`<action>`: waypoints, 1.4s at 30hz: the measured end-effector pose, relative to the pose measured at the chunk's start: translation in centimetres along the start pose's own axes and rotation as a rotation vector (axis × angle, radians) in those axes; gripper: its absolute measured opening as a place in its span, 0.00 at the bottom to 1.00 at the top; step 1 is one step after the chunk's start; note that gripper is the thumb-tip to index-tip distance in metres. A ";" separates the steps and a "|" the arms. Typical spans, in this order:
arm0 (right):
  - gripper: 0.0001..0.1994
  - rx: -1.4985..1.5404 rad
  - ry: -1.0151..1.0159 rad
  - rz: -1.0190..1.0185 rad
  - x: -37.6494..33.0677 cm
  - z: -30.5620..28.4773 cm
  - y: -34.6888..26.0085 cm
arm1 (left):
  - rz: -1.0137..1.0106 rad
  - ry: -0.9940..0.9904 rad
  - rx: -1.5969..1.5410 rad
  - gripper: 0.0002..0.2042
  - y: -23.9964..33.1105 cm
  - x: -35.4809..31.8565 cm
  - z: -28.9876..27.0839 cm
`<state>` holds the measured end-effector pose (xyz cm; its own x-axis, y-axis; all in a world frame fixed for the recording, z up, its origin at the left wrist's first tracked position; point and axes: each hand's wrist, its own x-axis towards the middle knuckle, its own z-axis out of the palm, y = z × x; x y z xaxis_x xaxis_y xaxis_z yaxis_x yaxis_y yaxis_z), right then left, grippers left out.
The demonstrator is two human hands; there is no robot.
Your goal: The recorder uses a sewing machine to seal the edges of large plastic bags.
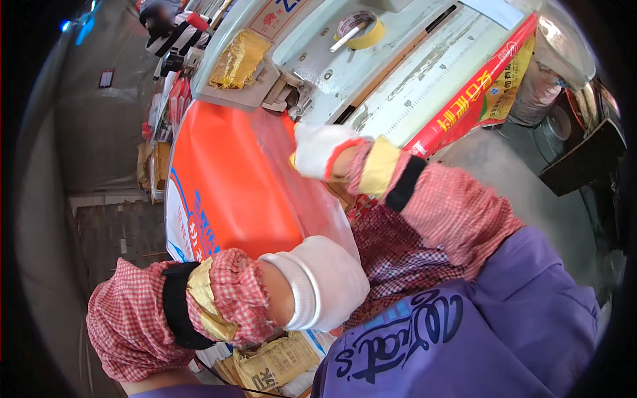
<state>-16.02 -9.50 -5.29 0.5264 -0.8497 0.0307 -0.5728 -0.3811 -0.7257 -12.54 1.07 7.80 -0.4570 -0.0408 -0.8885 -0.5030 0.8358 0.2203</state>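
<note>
A large orange-red plastic bag point(229, 172) with white and blue printed parts spreads from the sewing machine point(318, 56) toward me. Its upper edge lies by the metal presser foot point(284, 91). My right hand point(323, 149), in a white glove with orange trim, is closed at the bag's clear side, just below the presser foot; its fingertips are partly hidden. Over the bag's near end rests my left hand point(328, 282), in a white knitted glove. The back of that glove faces me and conceals the fingers. Red checked sleeves cover both forearms.
On the machine bed sit a yellow tape roll point(367, 33) and a white stick point(348, 38). Red and yellow printed plastic point(474, 86) runs along the right edge. Brown printed sacks point(279, 361) lie below my left forearm. Another person point(174, 30) is at the upper left.
</note>
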 end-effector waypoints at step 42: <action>0.15 -2.421 0.600 2.374 17.6 13.1 1.3 | -0.489 -0.583 0.031 0.12 -3.3 -0.7 -7.4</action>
<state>0.74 -20.21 -14.69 -0.3022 -0.1668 0.9385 0.7737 0.5322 0.3437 -15.92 -5.73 10.69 0.2784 -0.1221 -0.9527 -0.5241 0.8119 -0.2572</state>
